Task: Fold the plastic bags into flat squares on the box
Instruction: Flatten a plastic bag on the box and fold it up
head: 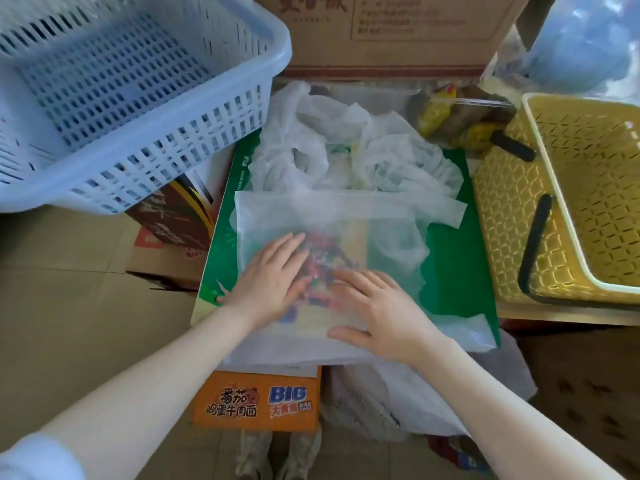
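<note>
A translucent white plastic bag [329, 216] lies spread flat on the green box top [450, 265]; its handles trail to the right. My left hand [270, 278] presses flat on the bag's left part, fingers straight. Beside it, my right hand [377, 306] lies flat on the bag's near middle, fingers spread. Behind the flat bag sits a crumpled heap of white plastic bags [339, 143] at the far end of the box.
An empty blue slotted basket [114, 98] stands at the upper left, a yellow basket [571, 202] with black handles at the right. A brown carton [381, 32] stands behind. An orange noodle box [256, 400] and another white bag [398, 403] lie below the green box.
</note>
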Demonstrator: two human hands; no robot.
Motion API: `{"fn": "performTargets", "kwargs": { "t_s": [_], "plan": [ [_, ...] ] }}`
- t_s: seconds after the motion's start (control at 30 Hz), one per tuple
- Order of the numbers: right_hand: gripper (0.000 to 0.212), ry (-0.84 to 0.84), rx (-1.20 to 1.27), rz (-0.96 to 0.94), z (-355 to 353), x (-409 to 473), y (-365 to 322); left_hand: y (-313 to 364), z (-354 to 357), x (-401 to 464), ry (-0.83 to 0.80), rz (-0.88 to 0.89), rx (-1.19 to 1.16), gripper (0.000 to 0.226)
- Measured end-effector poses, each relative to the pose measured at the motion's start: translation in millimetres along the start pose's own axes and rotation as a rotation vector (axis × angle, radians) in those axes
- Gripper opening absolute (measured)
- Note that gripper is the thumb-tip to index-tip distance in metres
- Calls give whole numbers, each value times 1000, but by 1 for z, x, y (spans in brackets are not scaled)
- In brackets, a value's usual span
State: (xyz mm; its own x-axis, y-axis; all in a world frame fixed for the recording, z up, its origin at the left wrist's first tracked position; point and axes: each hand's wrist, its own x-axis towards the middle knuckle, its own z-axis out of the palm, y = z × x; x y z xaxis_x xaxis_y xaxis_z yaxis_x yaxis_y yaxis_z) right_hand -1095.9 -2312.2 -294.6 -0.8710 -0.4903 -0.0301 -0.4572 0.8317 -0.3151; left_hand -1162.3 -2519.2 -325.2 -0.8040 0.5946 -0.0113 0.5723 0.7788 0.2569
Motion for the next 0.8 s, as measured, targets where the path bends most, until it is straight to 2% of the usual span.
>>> {"fn": "performTargets", "kwargs": {
  "t_s": [0.07, 0.13, 0.17, 0.23, 0.27, 0.33, 0.37, 0.43, 0.57, 0.63, 0.73, 0.8],
  "plan": [
    [66, -59, -125, -49, 10, -14, -9, 14, 1, -23, 28, 140, -20, 54],
    [65, -71, -173, -38, 19, -26, -7, 21, 4, -44, -12, 185, 4, 58],
    [63, -61, -195, -13, 24, -34, -12, 22, 4, -58, -88, 195, 42, 63],
    [53, -1, -205, 38, 32, -44, -11, 19, 11, -71, -161, 187, 145, 68],
    [48, 44, -195, 77, 34, -46, -8, 18, 16, -72, -147, 184, 173, 67],
    [41, 123, -168, 185, 36, -49, -7, 14, 18, -72, -81, 209, 168, 49],
    [37, 169, -158, 236, 37, -49, -7, 10, 17, -71, -57, 200, 160, 42],
    [34, 226, -147, 315, 41, -48, -8, -4, 14, -70, -35, 149, 158, 48],
    [36, 270, -171, 449, 49, -47, -13, -49, 1, -77, -32, -74, 136, 67],
    [32, 286, -135, 501, 53, -48, -16, -60, -4, -84, -20, -141, 121, 66],
    [30, 292, -107, 510, 52, -45, -21, -37, -3, -82, 3, -6, 46, 63],
    [44, 269, -138, 499, 49, -42, -28, -12, 6, -73, 23, 121, 6, 59]
  ]
}}
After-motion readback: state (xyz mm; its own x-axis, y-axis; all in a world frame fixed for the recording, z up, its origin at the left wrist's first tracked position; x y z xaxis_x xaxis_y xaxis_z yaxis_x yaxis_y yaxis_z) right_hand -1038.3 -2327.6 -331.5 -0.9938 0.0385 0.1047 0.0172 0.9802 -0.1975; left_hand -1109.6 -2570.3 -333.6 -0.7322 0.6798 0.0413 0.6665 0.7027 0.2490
